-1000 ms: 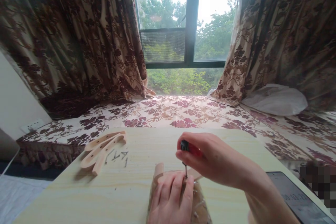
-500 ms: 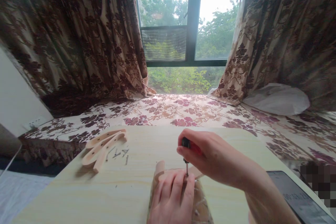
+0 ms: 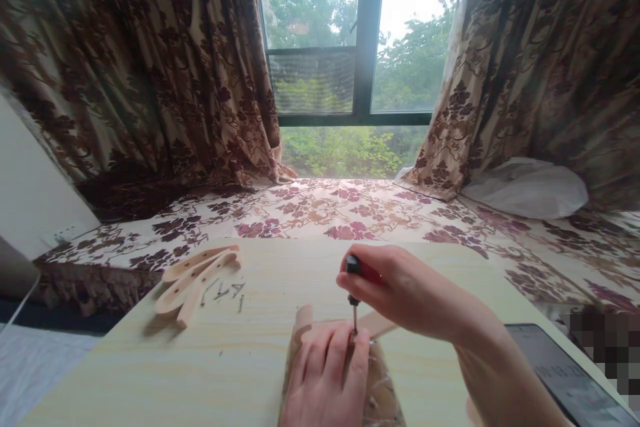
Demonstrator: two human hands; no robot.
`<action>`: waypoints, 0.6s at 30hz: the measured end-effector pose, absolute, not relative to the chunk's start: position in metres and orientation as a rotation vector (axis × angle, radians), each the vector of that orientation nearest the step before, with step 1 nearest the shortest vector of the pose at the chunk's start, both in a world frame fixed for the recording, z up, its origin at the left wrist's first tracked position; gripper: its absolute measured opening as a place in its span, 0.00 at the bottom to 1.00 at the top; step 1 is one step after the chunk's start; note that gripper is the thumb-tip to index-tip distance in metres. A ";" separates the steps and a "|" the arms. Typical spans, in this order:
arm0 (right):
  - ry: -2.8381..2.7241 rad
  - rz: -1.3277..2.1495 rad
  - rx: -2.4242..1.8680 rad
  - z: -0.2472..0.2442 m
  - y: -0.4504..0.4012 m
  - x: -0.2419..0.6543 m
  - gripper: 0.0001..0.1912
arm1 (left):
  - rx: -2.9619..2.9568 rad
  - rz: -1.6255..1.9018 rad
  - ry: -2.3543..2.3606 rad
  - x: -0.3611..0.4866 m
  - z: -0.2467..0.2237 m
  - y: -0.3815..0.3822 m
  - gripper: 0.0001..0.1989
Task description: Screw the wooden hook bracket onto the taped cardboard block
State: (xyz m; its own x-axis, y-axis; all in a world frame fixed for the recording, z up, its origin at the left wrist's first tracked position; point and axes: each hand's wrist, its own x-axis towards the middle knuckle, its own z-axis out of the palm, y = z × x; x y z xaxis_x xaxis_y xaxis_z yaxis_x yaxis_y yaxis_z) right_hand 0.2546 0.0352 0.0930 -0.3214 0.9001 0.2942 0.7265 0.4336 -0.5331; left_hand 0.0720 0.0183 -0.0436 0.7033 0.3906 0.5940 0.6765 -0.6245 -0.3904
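Observation:
My right hand point(image 3: 400, 287) is closed around the red and black handle of a screwdriver point(image 3: 353, 288). The screwdriver stands nearly upright, its metal shaft pointing down just beside my left index finger. Whatever its tip touches is too small to make out. My left hand point(image 3: 327, 377) lies flat with fingers stretched forward over a brown block covered in clear wrapping point(image 3: 384, 393). A pale wooden piece point(image 3: 303, 320) sticks out past those fingers on the left, and another wooden strip point(image 3: 379, 324) shows on the right under my right hand.
Curved wooden pieces with holes point(image 3: 197, 283) lie on the table's left side, with several dark screws point(image 3: 223, 291) beside them. A phone point(image 3: 560, 370) lies at the right edge of the pale wooden table point(image 3: 165, 373). Beyond are a flowered window seat point(image 3: 320, 210) and a white plastic bag point(image 3: 525, 188).
My right hand has turned slightly around the screwdriver, and more of the right wooden strip shows. My left hand stays in place.

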 end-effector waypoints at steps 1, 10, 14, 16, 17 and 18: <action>-2.118 0.402 -1.386 0.092 0.038 0.255 0.10 | -2.316 -0.618 -0.813 0.072 -0.044 0.018 0.27; -2.184 0.353 -1.361 0.096 0.031 0.255 0.05 | -2.390 -0.638 -0.825 0.073 -0.038 0.016 0.35; -2.138 0.264 -1.459 0.092 0.036 0.257 0.08 | -2.388 -0.641 -0.808 0.073 -0.034 0.015 0.37; -2.113 0.229 -1.497 0.091 0.038 0.257 0.08 | -2.386 -0.651 -0.798 0.073 -0.033 0.014 0.38; -2.112 0.229 -1.494 0.091 0.037 0.257 0.07 | -2.391 -0.653 -0.803 0.073 -0.033 0.014 0.38; -2.124 0.249 -1.474 0.092 0.036 0.257 0.06 | -2.398 -0.654 -0.813 0.074 -0.032 0.013 0.38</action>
State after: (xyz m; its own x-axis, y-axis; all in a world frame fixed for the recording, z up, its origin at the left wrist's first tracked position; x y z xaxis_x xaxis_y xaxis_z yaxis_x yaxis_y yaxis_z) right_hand 0.2571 0.0356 0.0919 -0.2577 0.9107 0.3229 0.8113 0.3855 -0.4395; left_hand 0.0735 0.0132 -0.0324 0.7034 0.4058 0.5836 0.6569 -0.6847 -0.3158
